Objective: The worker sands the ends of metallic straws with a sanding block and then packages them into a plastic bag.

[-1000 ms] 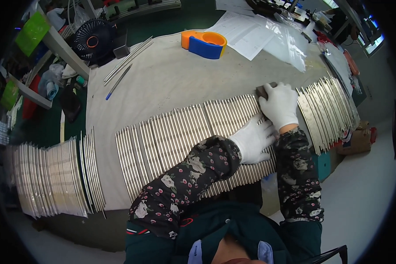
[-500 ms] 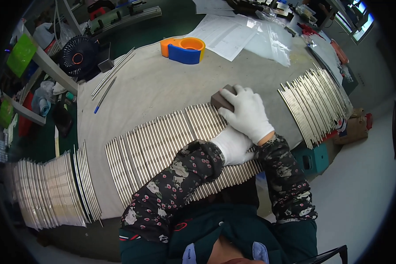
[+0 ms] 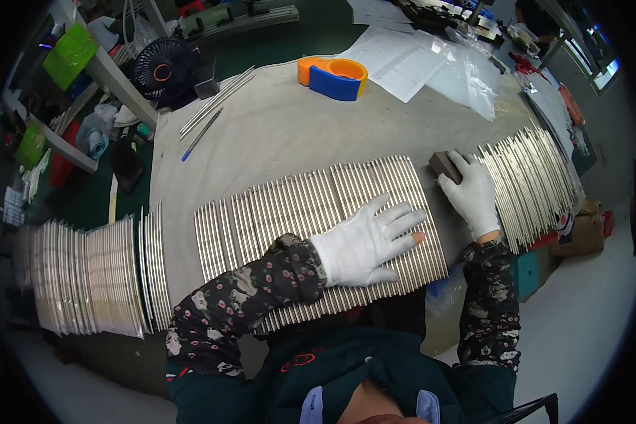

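A wide row of thin silvery metal rods lies side by side across the cloth-covered table in front of me. My left hand, in a white glove with one bare fingertip, lies flat on the right part of this row with its fingers spread. To the right of the row, my gloved right hand grips a dark brown block. The block is at the table surface, between the row and a second pile of rods. My right hand is close beside that pile; whether it touches the pile I cannot tell.
More rods, some apparently in clear wrapping, lie at the left edge. Beyond the row are a blue pen, a few loose rods, an orange-and-blue tape dispenser and paper sheets. A dark fan stands back left.
My right hand has moved right with the block, off the row of rods. My left hand, earlier beneath the right wrist, now lies uncovered with fingers spread. The whole view has shifted slightly.
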Demonstrator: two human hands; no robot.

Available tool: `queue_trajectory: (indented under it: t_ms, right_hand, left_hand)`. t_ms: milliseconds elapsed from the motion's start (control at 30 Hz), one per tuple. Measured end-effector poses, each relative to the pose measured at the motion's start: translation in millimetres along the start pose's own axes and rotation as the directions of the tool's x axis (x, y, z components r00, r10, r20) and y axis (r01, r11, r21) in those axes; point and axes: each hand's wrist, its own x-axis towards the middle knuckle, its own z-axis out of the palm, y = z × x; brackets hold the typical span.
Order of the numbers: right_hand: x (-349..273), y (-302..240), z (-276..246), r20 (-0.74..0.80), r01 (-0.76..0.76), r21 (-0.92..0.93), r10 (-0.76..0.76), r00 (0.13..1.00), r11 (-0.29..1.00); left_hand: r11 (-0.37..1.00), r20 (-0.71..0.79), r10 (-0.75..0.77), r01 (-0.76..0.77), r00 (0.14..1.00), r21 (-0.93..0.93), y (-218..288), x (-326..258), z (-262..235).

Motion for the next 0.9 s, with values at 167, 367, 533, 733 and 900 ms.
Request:
queue_trajectory:
  t_ms: [167,367,533,733,900]
  right_hand:
    - [4,-7,2,0.045,-0.046,0.183,0.038,0.998,0.982]
    - [16,-113,5,0.099,0.219,0.141,-0.233,0.967,0.966]
    - [12,-164,28,0.097,0.477,0.151,-0.493,0.865,0.866]
    - [33,-129,4,0.128,0.321,-0.03,-0.315,0.941,0.947]
    - [11,-190,34,0.108,0.501,0.126,-0.514,0.851,0.856]
  left_hand:
    - [0.989,0.092,-0.143,0.139,0.985,0.043,-11,-83,-6]
    - [0.982,0.032,-0.172,0.169,0.985,0.086,-9,-69,3]
    - [0.975,0.111,-0.221,0.218,0.969,0.046,-10,-68,3]
    - [0.983,0.002,-0.168,0.167,0.986,0.072,-6,-65,5]
    - [0.91,0.249,-0.309,0.362,0.918,-0.205,-10,-72,9]
